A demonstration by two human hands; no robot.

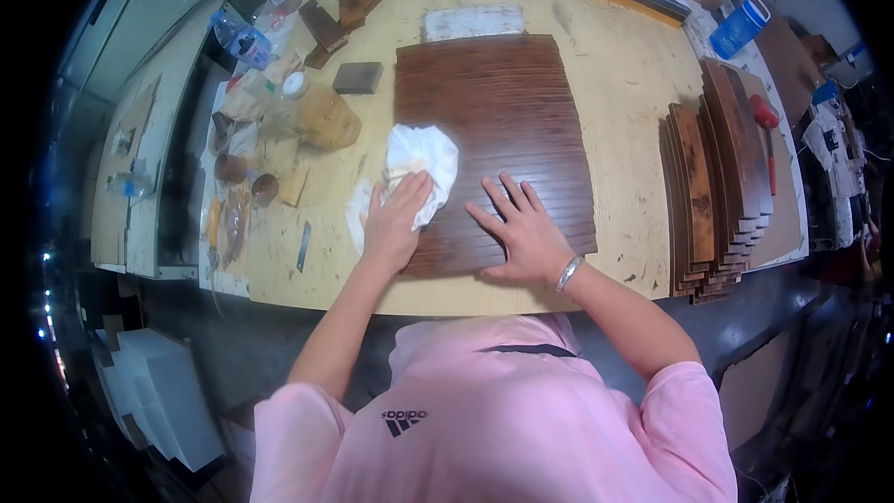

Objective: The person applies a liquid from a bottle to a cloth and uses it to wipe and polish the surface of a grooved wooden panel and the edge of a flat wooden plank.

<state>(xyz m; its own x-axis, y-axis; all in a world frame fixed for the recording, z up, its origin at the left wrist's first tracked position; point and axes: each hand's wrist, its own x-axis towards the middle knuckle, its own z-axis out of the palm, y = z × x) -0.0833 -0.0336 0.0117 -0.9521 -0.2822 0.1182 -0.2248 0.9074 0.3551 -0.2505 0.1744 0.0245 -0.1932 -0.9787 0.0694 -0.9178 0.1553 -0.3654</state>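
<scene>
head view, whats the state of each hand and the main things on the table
cloth, crumpled
left hand, resting on the cloth
right hand, spread flat on the strips
strips, dark brown, laid flat side by side
jar, white lid on
planks, stacked, ends uneven
wood pieces, in a loose, crossed pile

There are two hands (528, 235), one bracelet (570, 273), one white-lidded jar (328, 118) and one blue jug (740, 28). The counter (626, 196) carries two white blocks (473, 24) and, far left, two clear bottles (244, 43).
</scene>
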